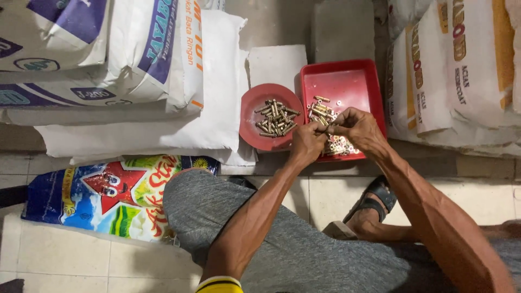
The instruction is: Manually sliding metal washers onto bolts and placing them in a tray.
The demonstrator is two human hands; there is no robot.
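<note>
Over red tray (347, 81), both hands' (331, 133) pinching grips.

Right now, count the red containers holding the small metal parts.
2. A round red dish sits left, and a rectangular red tray beside it on the right, partly covered by both hands.

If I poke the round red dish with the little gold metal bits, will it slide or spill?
The round red dish looks shallow and light, so it would probably slide. Its small brass pieces look cylindrical and lie loosely piled, so they would likely roll and rattle, perhaps spilling.
</note>
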